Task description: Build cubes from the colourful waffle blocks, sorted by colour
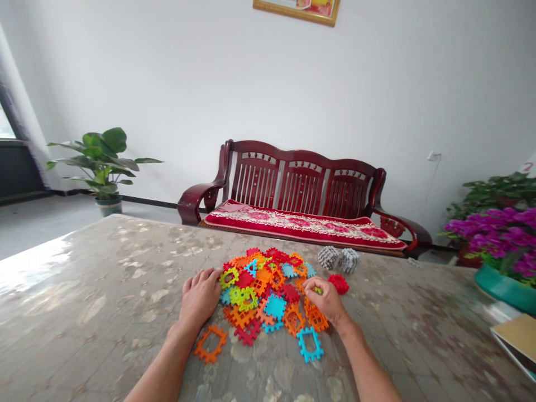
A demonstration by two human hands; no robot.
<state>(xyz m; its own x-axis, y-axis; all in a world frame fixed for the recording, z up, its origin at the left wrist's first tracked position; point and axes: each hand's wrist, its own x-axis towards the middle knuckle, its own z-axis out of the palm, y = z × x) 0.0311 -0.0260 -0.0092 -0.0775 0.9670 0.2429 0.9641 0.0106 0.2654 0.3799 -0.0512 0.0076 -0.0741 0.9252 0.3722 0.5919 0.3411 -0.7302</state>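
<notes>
A heap of flat interlocking plastic building pieces (259, 285) in orange, red, yellow-green and blue lies on the table. My left hand (201, 293) rests palm down against the heap's left side, fingers stretched out, near a yellow-green frame piece (229, 277). On the right, my right hand (326, 298) has its fingers closed over a small yellow-green building piece (319, 291), mostly hidden by the fingers. Just beyond that hand sits a red block of pieces (338, 284). Nearer me are a blue frame piece (310, 344) and an orange frame piece (210, 344).
Two grey studded clusters (338, 259) stand behind the heap to the right. A teal pot of purple flowers (508, 287) and a box-like object (517, 340) are at the table's right edge. Beyond the table (104, 312) are a wooden bench (301, 178) and a potted plant (108, 195).
</notes>
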